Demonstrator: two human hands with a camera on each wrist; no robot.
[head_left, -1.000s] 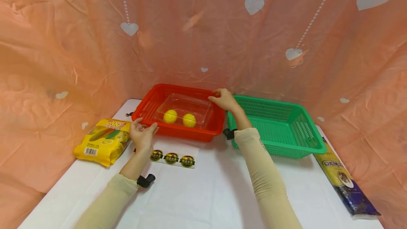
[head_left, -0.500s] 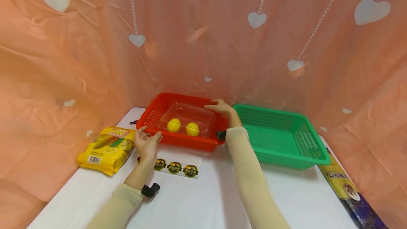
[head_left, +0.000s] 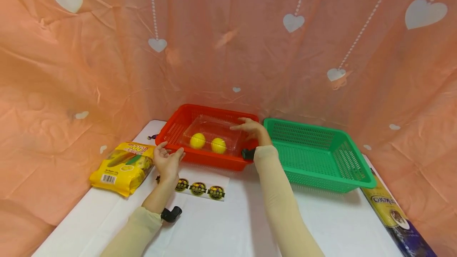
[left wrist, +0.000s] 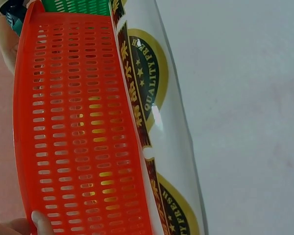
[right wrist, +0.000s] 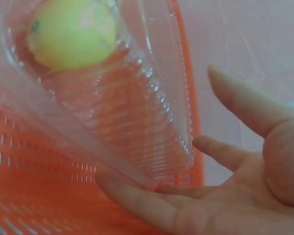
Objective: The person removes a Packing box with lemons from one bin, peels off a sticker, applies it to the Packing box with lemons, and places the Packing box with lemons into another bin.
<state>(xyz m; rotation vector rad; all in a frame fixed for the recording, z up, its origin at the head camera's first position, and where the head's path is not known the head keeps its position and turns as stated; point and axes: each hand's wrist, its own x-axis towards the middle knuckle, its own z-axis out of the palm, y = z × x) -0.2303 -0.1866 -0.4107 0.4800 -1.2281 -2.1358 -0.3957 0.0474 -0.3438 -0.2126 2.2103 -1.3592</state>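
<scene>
A clear plastic container [head_left: 206, 125] lies inside the red basket [head_left: 210, 161], with two round yellow fruits [head_left: 218, 145] inside it. My left hand [head_left: 168, 165] is at the basket's front left corner. Its thumb [left wrist: 41, 224] lies against the basket wall just below the rim, the fingers on the rim's other side. At the basket's right end, my right hand [head_left: 251, 127] reaches over the container's right side. In the right wrist view, its fingers are spread, with fingertips [right wrist: 112, 182] close to the container's lower corner. One yellow fruit [right wrist: 71, 33] shows through the clear plastic there.
A green basket [head_left: 317, 183] stands right of the red one. To the left lies a yellow snack bag [head_left: 123, 167]. A long gold and purple packet [head_left: 396, 213] lies along the right edge. A strip with round printed labels [head_left: 198, 188] lies in front of the red basket.
My right hand has moved from the red basket's back right rim inward and down over the container's right side. The left hand keeps its place at the front left corner. The head view has tilted upward.
</scene>
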